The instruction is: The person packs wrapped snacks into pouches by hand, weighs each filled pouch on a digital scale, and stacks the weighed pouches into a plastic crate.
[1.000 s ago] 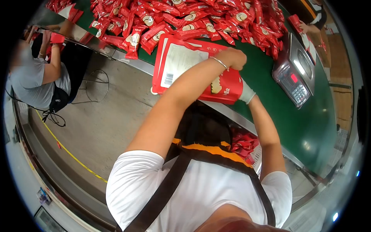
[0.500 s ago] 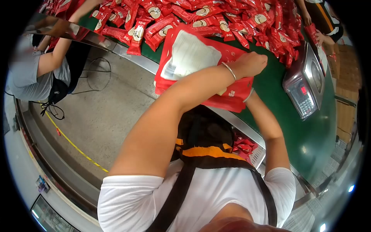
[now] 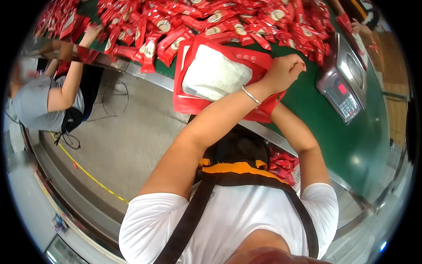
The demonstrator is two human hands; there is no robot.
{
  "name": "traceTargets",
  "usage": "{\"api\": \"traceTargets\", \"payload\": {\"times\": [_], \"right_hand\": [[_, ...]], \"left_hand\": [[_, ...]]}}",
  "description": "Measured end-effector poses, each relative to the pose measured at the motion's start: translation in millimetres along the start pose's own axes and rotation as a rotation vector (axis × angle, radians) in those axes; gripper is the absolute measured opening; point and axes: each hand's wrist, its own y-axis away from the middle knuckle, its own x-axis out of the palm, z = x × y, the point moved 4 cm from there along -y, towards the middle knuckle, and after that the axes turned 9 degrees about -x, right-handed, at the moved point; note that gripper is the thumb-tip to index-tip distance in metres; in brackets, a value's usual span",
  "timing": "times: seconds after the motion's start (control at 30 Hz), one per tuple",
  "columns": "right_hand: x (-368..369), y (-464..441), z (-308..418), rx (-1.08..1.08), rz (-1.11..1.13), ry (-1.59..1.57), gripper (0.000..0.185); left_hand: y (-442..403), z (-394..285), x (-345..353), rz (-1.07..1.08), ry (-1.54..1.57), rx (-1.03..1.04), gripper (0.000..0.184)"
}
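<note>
My left hand is closed, its fingers curled and thumb bent in, above the right edge of a stack of flat red pouches. What it holds, if anything, I cannot make out. The top pouch has a large white printed panel and the stack lies at the table's near edge. My left forearm crosses over the pouches. My right forearm reaches up to the stack's right corner. There my right hand is hidden behind the pouches and the left arm.
Small red wrapped packets are heaped along the far side of the green table. A digital scale stands at the right. A co-worker in grey sits at the left; another person's hand is beyond the scale.
The view has shifted slightly. My left hand has turned, so its bent fingertips show more. The right wrist has slid further behind the pouches. The left co-worker's hand now reaches to the packets.
</note>
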Motion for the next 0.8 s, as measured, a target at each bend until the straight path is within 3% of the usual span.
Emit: {"api": "traceTargets", "payload": {"times": [0.2,0.3,0.37,0.43,0.47,0.57,0.6,0.67,0.7,0.73,0.8], "right_hand": [[37,31,59,-0.119,0.007,0.38,0.043],[39,60,114,-0.092,0.021,0.696,0.043],[14,91,146,-0.038,-0.124,0.766,0.048],[22,115,196,-0.329,-0.532,0.634,0.048],[32,125,212,-0.569,-0.573,0.413,0.059],[59,125,210,-0.224,-0.262,1.0,0.081],[49,116,197,0.235,-0.213,1.08,0.072],[10,106,191,-0.456,-0.312,1.282,0.047],[-5,105,188,-0.753,-0.399,1.347,0.036],[-22,110,203,-0.62,-0.566,1.238,0.032],[-52,125,230,-0.378,-0.893,0.95,0.028]], "left_hand": [[2,-23,26,0.058,-0.177,0.193,0.012],[-2,-58,28,0.027,-0.318,0.426,0.01],[2,-84,43,-0.016,-0.415,0.612,0.01],[5,-99,54,-0.081,-0.533,0.707,0.009],[6,-106,60,-0.127,-0.571,0.766,0.008],[17,-121,97,-0.116,-0.68,0.76,0.007],[21,-120,111,-0.098,-0.724,0.762,0.006],[27,-115,133,0.0,-0.752,0.721,0.007],[28,-120,135,-0.045,-0.695,0.843,0.01],[28,-126,134,-0.095,-0.634,0.967,0.012],[37,-137,117,-0.171,-0.661,1.006,0.017]]}}
